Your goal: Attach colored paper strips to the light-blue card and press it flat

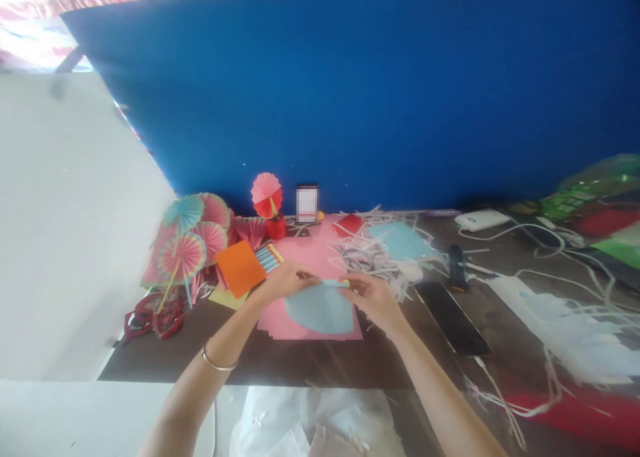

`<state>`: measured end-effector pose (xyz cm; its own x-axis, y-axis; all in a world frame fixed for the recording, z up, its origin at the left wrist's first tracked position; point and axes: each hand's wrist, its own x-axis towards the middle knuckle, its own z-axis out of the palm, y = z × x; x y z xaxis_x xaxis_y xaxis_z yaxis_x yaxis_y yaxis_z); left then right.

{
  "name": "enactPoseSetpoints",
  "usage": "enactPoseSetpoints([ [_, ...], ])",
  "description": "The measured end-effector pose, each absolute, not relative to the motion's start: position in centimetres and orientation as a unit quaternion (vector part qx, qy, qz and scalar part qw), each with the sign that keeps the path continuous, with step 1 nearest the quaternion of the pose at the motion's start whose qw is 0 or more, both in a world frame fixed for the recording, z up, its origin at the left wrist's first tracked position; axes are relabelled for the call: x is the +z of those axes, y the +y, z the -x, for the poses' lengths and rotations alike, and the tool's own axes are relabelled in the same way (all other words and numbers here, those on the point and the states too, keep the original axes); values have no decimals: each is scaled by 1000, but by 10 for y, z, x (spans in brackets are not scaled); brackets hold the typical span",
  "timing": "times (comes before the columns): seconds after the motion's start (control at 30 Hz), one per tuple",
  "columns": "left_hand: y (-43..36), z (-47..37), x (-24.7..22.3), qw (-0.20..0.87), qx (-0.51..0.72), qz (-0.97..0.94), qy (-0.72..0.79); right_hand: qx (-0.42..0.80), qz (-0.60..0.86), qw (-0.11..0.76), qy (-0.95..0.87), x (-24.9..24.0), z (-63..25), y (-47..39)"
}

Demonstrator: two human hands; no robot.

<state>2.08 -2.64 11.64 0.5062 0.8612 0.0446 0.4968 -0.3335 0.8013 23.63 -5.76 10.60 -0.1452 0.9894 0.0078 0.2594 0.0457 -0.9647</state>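
A light blue paper piece [320, 308] lies over a stack of pink sheets [280, 324] in front of me. My left hand [295, 278] pinches the left end of its narrow upper edge, which looks folded or rolled. At the other end of that edge, my right hand [369, 296] has its fingers closed on the paper, with a small yellow bit showing at the fingertips. Just left of my left hand are an orange sheet [240, 268] and several blue and yellow strips [269, 258].
Paper fans [183, 254] stand at the left, beside a red pot [275, 227] with a pink fan. White paper strips [367, 254] and a blue sheet [403, 240] lie behind my right hand. A black phone [453, 318] and white cables [565, 234] are at the right.
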Motion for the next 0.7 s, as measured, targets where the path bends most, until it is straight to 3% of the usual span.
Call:
enactPoseSetpoints([
  [0.7,-40,-26,132,349,246,-778,461,508,528,456,-505,107,-228,-61],
])
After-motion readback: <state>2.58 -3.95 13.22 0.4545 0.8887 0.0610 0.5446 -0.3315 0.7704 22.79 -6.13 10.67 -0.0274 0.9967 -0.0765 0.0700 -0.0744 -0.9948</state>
